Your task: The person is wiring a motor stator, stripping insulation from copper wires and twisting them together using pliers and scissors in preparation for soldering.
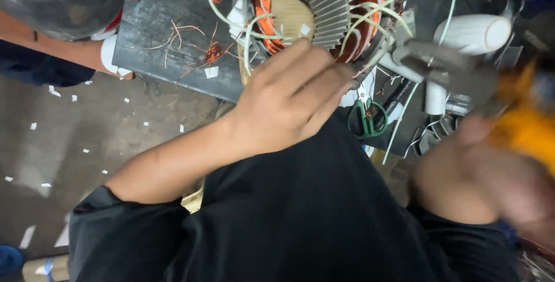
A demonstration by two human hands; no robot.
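We see repair workshop for electric motors: round slotted steel stator with copper windings (324, 4) on dark metal plate (167, 33), loose copper wire scraps (196, 51), green-handled scissors (369, 117), paper bits on dusty concrete floor (87, 137).

Motor stator (324, 4) sits just above the left hand, its slotted steel core ringed by orange copper windings, pale sleeved leads looping out. Pliers (457, 71), orange-handled and blurred, point left from the right hand.
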